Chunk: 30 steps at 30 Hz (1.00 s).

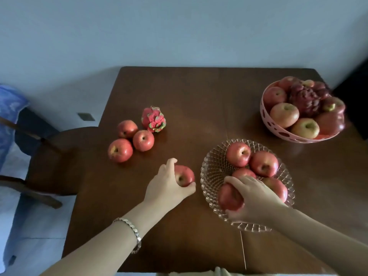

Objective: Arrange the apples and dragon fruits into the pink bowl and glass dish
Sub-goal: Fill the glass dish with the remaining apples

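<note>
Nearest the camera, two bare forearms are extended over the table (199,92). The left hand (169,186) is curled round one apple (186,175) just left of the glass dish (211,168). Whether this apple is lifted or resting on the wood cannot be determined. The right hand (253,198) is clasped over a second apple (230,197) inside the near-left part of the dish.

Progress is judged as well advanced but not complete.

1. The pink bowl (264,116), at the far right, is heaped above its rim with apples and dark dragon fruits (302,100).
2. The glass dish, near and right of centre, holds four apples (263,163) besides the gripped one. Its far-left part is bare.
3. One loose dragon fruit (153,119) and three loose apples (143,140) are grouped at the left of the table, well apart from both containers. These are not yet placed.

Nothing is seen between the loose group and the dish except the left hand. The pink bowl is judged to have little room, and added fruit could roll off. The dish is the likelier destination.

A chair (49,156) stands at the table's left edge, with blue cloth (10,108) beyond it. A bracelet (131,230) is worn on the left wrist.
</note>
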Tool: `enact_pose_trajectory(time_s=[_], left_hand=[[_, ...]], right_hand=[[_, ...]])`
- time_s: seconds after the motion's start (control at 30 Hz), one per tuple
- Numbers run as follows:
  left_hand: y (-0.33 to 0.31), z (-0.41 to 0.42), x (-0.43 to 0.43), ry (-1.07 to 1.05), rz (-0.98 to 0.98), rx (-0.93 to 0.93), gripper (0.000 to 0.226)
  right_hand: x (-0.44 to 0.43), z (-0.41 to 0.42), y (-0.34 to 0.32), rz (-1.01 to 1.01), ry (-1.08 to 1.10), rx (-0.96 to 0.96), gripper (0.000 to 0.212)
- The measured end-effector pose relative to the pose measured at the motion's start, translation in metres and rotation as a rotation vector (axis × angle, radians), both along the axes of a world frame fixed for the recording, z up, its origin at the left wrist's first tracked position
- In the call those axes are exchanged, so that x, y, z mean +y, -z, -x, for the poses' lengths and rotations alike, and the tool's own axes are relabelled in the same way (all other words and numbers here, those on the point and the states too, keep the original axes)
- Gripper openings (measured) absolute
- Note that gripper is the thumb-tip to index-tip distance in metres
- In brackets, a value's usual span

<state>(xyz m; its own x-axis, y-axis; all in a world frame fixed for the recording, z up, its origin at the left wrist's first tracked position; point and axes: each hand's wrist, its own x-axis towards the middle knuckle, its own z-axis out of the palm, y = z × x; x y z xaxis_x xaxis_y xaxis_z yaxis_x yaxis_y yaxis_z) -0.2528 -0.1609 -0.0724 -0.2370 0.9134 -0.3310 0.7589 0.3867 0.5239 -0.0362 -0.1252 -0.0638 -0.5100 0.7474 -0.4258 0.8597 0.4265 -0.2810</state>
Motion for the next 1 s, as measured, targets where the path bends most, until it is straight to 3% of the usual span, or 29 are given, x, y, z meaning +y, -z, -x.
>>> enact_pose_trajectory(time_s=[0.2,0.43,0.57,0.67,0.83,1.0], left_hand=[[0.007,-0.056,0.006,0.237,-0.020,0.058,0.081],[0.016,-0.090,0.012,0.383,0.064,0.168,0.077],[0.019,-0.096,0.014,0.476,0.107,0.279,0.079],[0.020,-0.103,0.020,0.574,0.153,0.340,0.076],[0.023,-0.122,0.029,0.470,0.300,0.388,0.065],[0.026,-0.133,0.023,0.488,0.389,0.407,0.079]], right_hand=[[0.006,-0.054,0.028,-0.179,-0.204,-0.213,0.090],[0.002,-0.061,0.049,-0.281,-0.241,-0.130,0.083],[-0.003,-0.068,0.052,-0.242,-0.178,-0.081,0.071],[-0.005,-0.078,0.057,-0.234,-0.148,-0.036,0.074],[-0.003,-0.083,0.055,-0.211,-0.188,0.013,0.072],[0.000,-0.082,0.052,-0.181,-0.195,0.011,0.074]])
